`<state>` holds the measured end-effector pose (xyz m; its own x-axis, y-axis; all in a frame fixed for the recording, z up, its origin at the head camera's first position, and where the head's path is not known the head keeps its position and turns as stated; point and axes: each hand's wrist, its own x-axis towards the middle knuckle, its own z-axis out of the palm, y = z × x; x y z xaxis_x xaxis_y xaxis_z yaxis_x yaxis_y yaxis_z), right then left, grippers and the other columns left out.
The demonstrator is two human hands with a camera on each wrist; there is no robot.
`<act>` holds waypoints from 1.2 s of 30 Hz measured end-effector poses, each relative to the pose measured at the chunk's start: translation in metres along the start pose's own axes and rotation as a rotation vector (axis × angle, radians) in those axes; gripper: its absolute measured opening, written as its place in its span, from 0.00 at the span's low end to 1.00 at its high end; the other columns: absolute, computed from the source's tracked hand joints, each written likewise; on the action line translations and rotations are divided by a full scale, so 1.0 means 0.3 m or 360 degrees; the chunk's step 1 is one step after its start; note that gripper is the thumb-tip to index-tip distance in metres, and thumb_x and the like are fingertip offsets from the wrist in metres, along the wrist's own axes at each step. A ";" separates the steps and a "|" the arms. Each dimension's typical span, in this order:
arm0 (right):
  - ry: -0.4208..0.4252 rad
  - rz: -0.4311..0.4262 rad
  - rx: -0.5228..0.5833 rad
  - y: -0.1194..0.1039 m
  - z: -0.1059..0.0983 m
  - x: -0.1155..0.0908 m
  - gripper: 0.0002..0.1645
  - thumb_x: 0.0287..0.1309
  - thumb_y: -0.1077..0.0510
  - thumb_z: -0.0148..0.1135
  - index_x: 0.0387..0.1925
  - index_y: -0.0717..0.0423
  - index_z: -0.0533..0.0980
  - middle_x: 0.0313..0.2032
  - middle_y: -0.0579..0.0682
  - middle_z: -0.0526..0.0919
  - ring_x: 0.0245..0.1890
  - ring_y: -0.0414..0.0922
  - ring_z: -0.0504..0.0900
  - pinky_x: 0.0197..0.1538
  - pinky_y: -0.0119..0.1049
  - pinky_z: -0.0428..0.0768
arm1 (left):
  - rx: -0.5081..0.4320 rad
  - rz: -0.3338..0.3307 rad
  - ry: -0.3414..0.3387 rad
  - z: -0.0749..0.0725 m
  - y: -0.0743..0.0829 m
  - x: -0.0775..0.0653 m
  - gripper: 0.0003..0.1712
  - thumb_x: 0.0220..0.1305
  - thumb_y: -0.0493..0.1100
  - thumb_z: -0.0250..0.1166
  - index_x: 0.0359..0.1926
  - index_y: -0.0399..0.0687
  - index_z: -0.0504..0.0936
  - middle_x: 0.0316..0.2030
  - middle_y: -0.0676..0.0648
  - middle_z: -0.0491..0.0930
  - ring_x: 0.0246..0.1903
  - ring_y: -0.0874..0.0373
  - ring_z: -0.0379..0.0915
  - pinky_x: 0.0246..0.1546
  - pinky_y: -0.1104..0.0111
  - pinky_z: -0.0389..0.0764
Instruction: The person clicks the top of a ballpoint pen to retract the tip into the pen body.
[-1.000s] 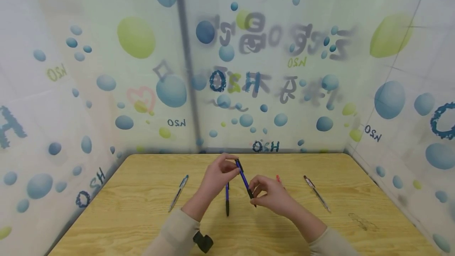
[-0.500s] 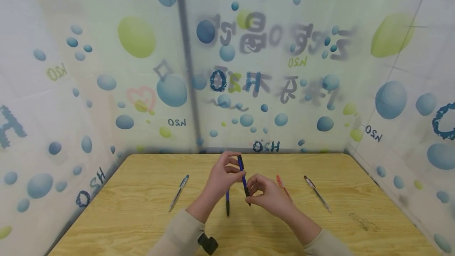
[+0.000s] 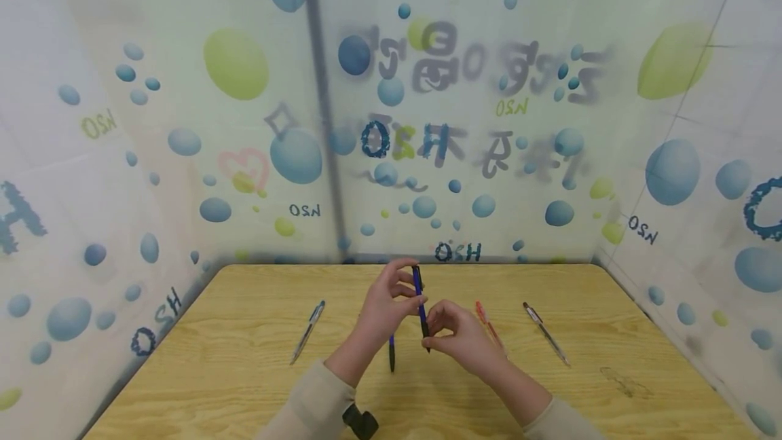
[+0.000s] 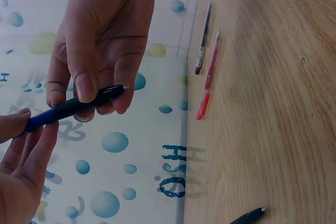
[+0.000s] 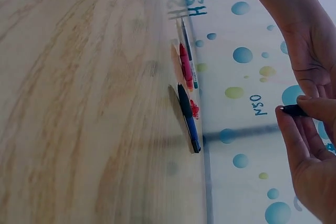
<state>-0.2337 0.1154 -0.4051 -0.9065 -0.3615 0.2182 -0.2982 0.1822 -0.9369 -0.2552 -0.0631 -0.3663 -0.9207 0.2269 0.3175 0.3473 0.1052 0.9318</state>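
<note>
A blue pen with a black grip (image 3: 423,316) is held nearly upright above the table between both hands. My left hand (image 3: 383,303) pinches its upper part between thumb and fingers, the index finger at the top end. My right hand (image 3: 462,336) pinches the black grip near the writing end. In the left wrist view the pen (image 4: 65,108) shows a small metal tip poking out past the right thumb. A second blue pen with a black grip (image 3: 392,356) lies on the table, its far part hidden behind the left hand.
On the wooden table (image 3: 244,379) lie a clear pen with a blue end (image 3: 307,332) at left, a red pen (image 3: 487,323) and a dark-ended clear pen (image 3: 546,333) at right. A pink-red pen (image 5: 186,66) appears in the right wrist view. Printed curtains surround the table.
Both hands have turned the pen more upright. The left hand has shifted right and slightly up, its thumb lower on the barrel; the right hand has moved slightly left.
</note>
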 end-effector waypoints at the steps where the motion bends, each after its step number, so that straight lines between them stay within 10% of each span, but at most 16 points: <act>1: 0.0000 0.0006 0.0011 0.001 0.001 -0.002 0.14 0.54 0.68 0.70 0.40 0.61 0.73 0.36 0.53 0.80 0.38 0.50 0.81 0.40 0.39 0.81 | -0.0007 -0.0005 0.0005 0.001 0.002 -0.001 0.30 0.60 0.30 0.68 0.61 0.53 0.72 0.42 0.43 0.77 0.39 0.51 0.79 0.33 0.61 0.84; 27: 0.0033 -0.0028 0.0156 0.014 0.016 -0.015 0.15 0.56 0.69 0.67 0.43 0.62 0.72 0.37 0.58 0.81 0.40 0.54 0.81 0.43 0.56 0.82 | -0.0051 0.0000 0.0008 -0.004 0.016 -0.002 0.27 0.61 0.32 0.68 0.59 0.48 0.73 0.38 0.43 0.77 0.37 0.51 0.79 0.34 0.60 0.84; 36: 0.0020 -0.0019 0.0112 0.006 0.018 -0.021 0.16 0.55 0.69 0.68 0.43 0.63 0.72 0.37 0.55 0.81 0.40 0.50 0.81 0.40 0.39 0.83 | -0.0040 -0.0003 0.0016 -0.002 0.012 -0.002 0.26 0.59 0.29 0.68 0.58 0.44 0.73 0.36 0.44 0.78 0.35 0.52 0.79 0.32 0.61 0.84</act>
<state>-0.2269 0.1130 -0.4097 -0.9069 -0.3516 0.2322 -0.2874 0.1132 -0.9511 -0.2535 -0.0634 -0.3629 -0.9231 0.2168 0.3177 0.3414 0.0814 0.9364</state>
